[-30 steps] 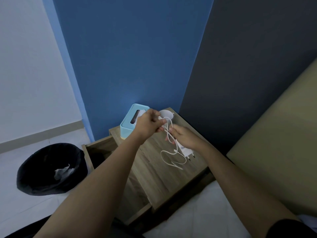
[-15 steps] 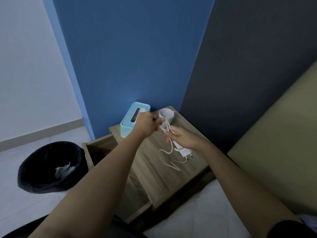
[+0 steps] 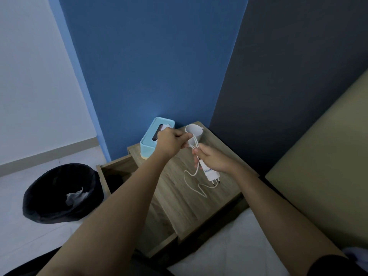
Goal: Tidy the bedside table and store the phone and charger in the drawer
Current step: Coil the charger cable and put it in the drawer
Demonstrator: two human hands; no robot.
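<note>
A white charger [image 3: 210, 173] with its prongs toward me is gripped in my right hand [image 3: 211, 158] above the wooden bedside table [image 3: 199, 196]. Its white cable [image 3: 194, 183] runs up in folded strands to my left hand [image 3: 172, 143], which pinches the loops; the loose end trails in a curl over the tabletop. The drawer [image 3: 117, 172] stands pulled out on the table's left side, its inside dark. No phone is visible.
A light blue tissue box [image 3: 153, 136] and a white cup [image 3: 194, 132] stand at the back of the table against the blue wall. A black bin [image 3: 59, 194] with crumpled tissue sits on the floor to the left. The bed [image 3: 318, 176] lies to the right.
My left hand has drawn the cable loops up and slightly back, so less cable trails on the tabletop. The right hand keeps its hold on the charger.
</note>
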